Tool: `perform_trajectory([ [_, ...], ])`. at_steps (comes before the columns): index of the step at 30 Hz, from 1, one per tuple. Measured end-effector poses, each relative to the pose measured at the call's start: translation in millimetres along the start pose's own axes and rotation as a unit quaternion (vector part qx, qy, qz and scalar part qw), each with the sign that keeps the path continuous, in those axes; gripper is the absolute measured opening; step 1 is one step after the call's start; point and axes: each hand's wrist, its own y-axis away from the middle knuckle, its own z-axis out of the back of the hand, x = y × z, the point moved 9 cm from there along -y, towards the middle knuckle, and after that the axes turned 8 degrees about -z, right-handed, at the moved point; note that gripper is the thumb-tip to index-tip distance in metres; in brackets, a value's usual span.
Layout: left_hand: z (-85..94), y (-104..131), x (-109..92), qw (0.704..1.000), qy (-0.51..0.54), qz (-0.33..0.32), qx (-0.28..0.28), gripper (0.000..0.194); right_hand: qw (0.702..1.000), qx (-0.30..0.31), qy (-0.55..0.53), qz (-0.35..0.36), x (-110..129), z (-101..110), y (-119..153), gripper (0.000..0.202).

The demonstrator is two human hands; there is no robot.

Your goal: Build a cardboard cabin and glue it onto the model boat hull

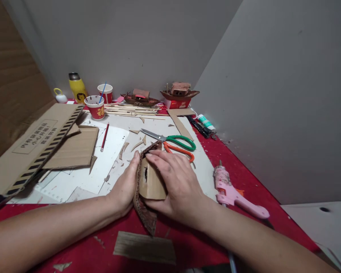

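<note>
A brown cardboard boat hull [147,218] stands tilted on its side between my two hands, its corrugated edge facing me. My left hand [124,186] presses along the hull's left side, thumb up near the edge. Curled over a tan folded cardboard piece [154,182] with a small dark slot, my right hand [178,182] holds it against the hull. Just beyond my fingers lie open scissors [178,143] with one green and one orange handle. A flat cardboard strip [144,246] rests on the red cloth nearest me.
At right is a pink glue gun [230,195]. Two finished model boats [140,98], thin wooden sticks [130,110], paper cups [96,110] and a yellow bottle [77,89] line the back. Cardboard sheets [72,148] and a pencil [105,137] are at left. Scraps litter the white paper.
</note>
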Motion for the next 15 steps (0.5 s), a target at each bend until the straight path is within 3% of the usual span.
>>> perform_trajectory([
  [4, -0.9, -4.3, -1.3, 0.999, 0.04, 0.029, -0.008, 0.046, 0.999, 0.024, -0.029, -0.017, -3.8, 1.9, -0.2, 0.081],
  [8, -4.7, -9.3, -9.0, 0.995, 0.063, 0.08, 0.019, 0.056, 0.993, 0.012, -0.104, -0.046, -14.3, 16.8, 1.7, 0.087],
  [12, -10.8, -10.3, -13.3, 0.979, 0.095, 0.157, 0.091, 0.065, 0.967, -0.05, -0.225, -0.106, -37.4, 34.3, 5.3, 0.069],
  [15, -11.0, -12.2, -18.4, 0.974, 0.11, 0.161, 0.114, 0.065, 0.94, -0.078, -0.288, -0.164, -53.9, 34.2, 7.9, 0.048],
])
